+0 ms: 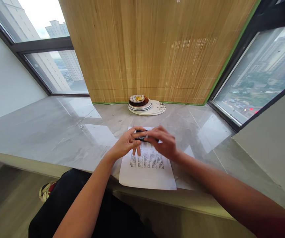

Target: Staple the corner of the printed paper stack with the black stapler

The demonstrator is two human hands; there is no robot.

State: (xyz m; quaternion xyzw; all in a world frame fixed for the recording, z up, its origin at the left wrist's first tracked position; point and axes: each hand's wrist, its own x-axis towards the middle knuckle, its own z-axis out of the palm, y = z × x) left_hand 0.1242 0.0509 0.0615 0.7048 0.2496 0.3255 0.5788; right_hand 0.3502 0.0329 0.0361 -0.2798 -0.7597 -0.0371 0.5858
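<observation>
Both my hands meet over the top part of a white printed sheet of paper (147,178) on the grey stone ledge. Between them is a small black object with a shiny edge (142,138); fingers cover much of it, so I cannot make out its kind. My left hand (127,141) has its thumb and upper fingers around the left end of this object, while its lower fingers hang loosely. The curled fingers of my right hand (163,140), slightly blurred, close on the right end.
Behind the paper, a stack of plates (140,107) with a small yellow item (140,98) on top rests on an oval white plate (159,107). A bamboo blind (147,49) hangs behind, between windows. The front edge of the ledge (45,168) runs above my legs.
</observation>
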